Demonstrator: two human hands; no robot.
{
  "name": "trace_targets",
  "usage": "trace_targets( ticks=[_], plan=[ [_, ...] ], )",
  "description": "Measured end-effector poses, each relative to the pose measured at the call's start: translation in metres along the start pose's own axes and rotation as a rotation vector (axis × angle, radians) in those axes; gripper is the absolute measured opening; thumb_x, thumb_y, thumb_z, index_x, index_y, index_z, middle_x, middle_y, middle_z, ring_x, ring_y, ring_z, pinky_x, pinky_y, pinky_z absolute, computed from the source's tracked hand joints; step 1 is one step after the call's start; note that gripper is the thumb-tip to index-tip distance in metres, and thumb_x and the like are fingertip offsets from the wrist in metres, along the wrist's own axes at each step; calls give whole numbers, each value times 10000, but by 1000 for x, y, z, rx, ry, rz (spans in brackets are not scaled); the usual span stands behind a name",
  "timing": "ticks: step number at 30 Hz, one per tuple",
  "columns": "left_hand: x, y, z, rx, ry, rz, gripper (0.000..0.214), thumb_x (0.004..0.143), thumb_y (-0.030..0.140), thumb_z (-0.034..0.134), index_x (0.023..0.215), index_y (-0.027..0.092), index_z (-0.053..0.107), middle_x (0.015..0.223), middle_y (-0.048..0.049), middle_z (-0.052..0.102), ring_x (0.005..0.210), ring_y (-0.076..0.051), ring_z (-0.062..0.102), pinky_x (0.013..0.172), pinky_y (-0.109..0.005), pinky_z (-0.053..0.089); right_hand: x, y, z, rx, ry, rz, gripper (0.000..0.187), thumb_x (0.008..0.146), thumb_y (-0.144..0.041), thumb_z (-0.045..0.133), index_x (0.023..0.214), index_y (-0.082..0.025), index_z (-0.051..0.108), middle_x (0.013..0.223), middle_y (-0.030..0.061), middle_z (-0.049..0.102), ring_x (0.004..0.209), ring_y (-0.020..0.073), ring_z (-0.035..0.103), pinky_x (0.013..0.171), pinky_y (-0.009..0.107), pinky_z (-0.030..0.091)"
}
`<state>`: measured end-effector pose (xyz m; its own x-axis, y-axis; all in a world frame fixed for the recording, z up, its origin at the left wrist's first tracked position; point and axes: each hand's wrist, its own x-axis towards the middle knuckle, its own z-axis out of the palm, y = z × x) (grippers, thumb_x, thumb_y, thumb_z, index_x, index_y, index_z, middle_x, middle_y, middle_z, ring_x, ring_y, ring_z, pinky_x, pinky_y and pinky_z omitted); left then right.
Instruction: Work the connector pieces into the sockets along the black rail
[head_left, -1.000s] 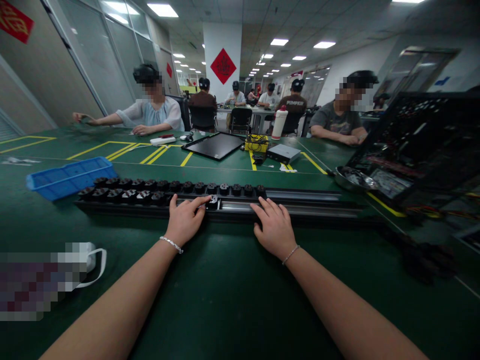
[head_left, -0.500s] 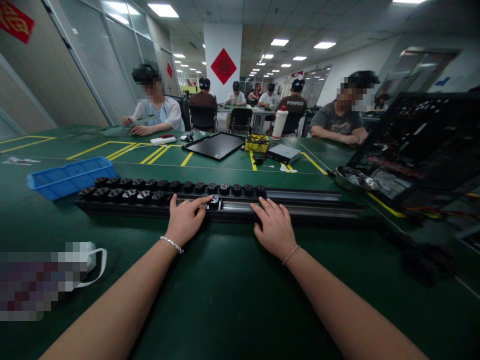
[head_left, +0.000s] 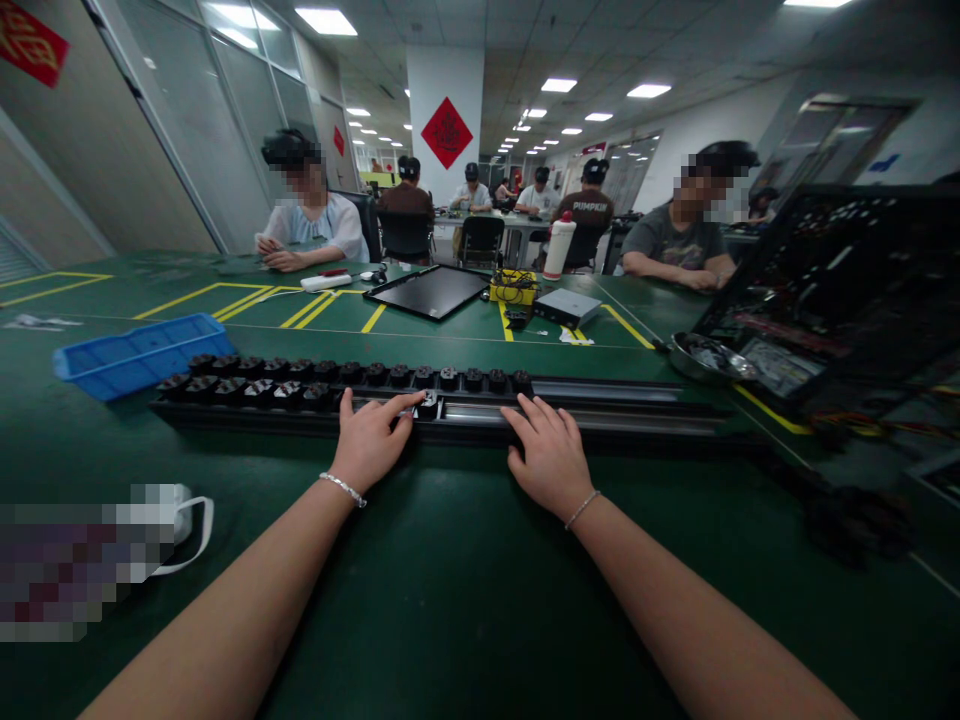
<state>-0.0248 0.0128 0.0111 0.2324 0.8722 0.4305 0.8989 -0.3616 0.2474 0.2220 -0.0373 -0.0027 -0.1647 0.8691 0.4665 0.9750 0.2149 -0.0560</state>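
Note:
A long black rail (head_left: 622, 415) with two parallel channels lies across the green table in front of me. Small black socket-like blocks (head_left: 289, 390) fill much of the left part, several in each row. My left hand (head_left: 371, 435) rests over the near channel with its fingers spread. Its index fingertip touches a single block with a light top (head_left: 428, 399), set apart from the others in that row. Farther right, my right hand (head_left: 551, 450) lies on the near channel, fingers apart and nothing in them. Both wrists wear bracelets.
A blue plastic bin (head_left: 142, 355) sits behind the rail's left end. Beyond the rail are a black flat panel (head_left: 431, 290), a yellow box with cables (head_left: 514, 286) and a grey drive-like box (head_left: 568, 307). A metal bowl (head_left: 705, 357) stands right. Other people sit around.
My hands and the blocks stay where they were. Across the table at left, a person's hands have drawn together and lowered the clear sheet-like thing they held.

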Motion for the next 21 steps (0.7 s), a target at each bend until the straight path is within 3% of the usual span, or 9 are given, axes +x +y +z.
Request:
trace_targets(
  ticks=[13,21],
  plan=[
    [-1,0,3,14,9,61,365,883,315,337,1187,312,538,944,-3,701,852,-161,620,1085,-506,130,1,0,-2,-5,-4,-7,486,784,-240,468,1269,-263,479,1387,54,429,1279,234,343,1039,448,226],
    [0,2,1,26,-1,47,370,877,319,341,1183,325,550,853,5,701,809,-161,614,1080,-516,131,0,0,0,-9,-3,-8,490,781,-245,479,1270,-267,474,1395,54,417,1286,232,332,1044,448,218]
  ],
)
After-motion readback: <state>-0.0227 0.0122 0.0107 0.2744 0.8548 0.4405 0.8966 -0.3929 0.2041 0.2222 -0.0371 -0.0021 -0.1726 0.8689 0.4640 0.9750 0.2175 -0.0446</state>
